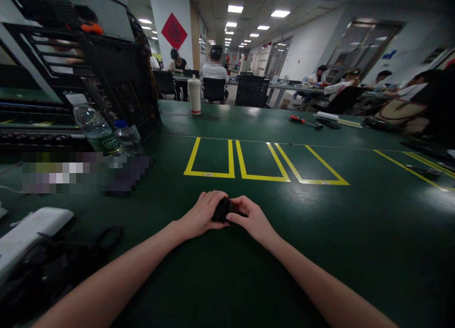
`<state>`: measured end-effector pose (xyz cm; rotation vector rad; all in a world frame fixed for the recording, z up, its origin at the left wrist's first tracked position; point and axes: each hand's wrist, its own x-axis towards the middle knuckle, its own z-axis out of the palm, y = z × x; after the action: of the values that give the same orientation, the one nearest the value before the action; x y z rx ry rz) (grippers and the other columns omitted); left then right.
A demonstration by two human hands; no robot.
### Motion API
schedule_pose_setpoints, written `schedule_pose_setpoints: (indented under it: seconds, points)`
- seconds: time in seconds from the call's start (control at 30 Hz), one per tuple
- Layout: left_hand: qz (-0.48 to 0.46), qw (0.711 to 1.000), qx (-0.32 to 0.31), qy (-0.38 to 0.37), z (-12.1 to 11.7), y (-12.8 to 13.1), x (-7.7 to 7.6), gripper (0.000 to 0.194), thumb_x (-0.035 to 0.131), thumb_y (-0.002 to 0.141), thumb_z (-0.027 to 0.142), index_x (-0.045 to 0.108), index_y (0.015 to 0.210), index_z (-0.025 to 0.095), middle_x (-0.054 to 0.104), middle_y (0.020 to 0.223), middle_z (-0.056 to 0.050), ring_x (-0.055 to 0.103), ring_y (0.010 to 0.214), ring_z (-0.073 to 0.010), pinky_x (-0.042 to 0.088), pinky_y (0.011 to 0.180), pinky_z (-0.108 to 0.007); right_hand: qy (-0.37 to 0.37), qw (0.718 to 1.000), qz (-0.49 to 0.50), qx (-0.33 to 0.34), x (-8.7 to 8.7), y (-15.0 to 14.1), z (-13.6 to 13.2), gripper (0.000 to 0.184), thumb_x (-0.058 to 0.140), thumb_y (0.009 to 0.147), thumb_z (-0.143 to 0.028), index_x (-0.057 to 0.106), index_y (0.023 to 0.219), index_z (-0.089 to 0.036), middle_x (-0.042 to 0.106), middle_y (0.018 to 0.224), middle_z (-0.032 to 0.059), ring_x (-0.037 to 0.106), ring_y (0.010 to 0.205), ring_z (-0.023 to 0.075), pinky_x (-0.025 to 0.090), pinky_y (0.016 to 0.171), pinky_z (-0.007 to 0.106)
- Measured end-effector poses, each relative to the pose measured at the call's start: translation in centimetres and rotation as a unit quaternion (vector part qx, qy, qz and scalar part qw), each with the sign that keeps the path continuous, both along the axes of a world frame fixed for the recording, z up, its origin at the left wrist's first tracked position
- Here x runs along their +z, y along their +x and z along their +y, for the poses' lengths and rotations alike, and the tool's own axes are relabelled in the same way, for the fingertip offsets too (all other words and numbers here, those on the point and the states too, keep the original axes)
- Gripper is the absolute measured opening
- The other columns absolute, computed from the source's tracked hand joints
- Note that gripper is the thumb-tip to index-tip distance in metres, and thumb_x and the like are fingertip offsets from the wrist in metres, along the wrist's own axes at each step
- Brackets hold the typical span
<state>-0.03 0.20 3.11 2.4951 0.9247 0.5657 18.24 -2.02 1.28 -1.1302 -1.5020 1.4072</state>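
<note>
Between my two hands, low over the green table (pixel 227 271), is a small black object (pixel 222 211) with a thin upright edge. Its exact kind I cannot make out. My left hand (pixel 202 215) is wrapped round its left side, fingers over the top and thumb below. From the right, my right hand (pixel 250 217) pinches it between thumb and fingertips. Part of the object is hidden by the fingers. Just beyond my hands, yellow tape outlines (pixel 265 178) mark the table top.
At left stand a large water bottle (pixel 95 129), a smaller blue-capped bottle (pixel 128 138) and a black metal rack (pixel 124 81). A white power strip (pixel 42 228) and black cables (pixel 53 261) lie near left. Farther back are a white cup (pixel 194 95) and a red-handled screwdriver (pixel 297 120).
</note>
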Motion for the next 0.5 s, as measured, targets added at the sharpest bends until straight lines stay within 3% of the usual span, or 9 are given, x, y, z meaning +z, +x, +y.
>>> schedule_pose_setpoints:
  seconds: [0.17, 0.5]
  points:
    - [0.0, 1.0, -0.015, -0.008, -0.2, -0.1, 0.3, 0.056, 0.062, 0.073, 0.031, 0.03, 0.118, 0.023, 0.044, 0.117, -0.008, 0.045, 0.104, -0.0232, 0.037, 0.086, -0.039, -0.007, 1.0, -0.007, 0.006, 0.5, -0.6, 0.3, 0.024, 0.065, 0.067, -0.025, 0.055, 0.088, -0.018, 0.062, 0.091, 0.0011, 0.059, 0.09, 0.0179, 0.046, 0.083, 0.036]
    - [-0.007, 1.0, -0.019, -0.016, -0.2, -0.1, 0.6, 0.054, 0.061, 0.074, 0.028, 0.03, 0.118, 0.021, 0.044, 0.116, -0.008, 0.044, 0.105, -0.0218, 0.037, 0.088, -0.038, 0.03, 0.998, -0.054, -0.015, 0.9, -1.0, -0.9, 0.026, 0.057, 0.075, -0.03, 0.055, 0.099, -0.021, 0.059, 0.097, 0.0018, 0.057, 0.093, 0.0179, 0.045, 0.084, 0.036]
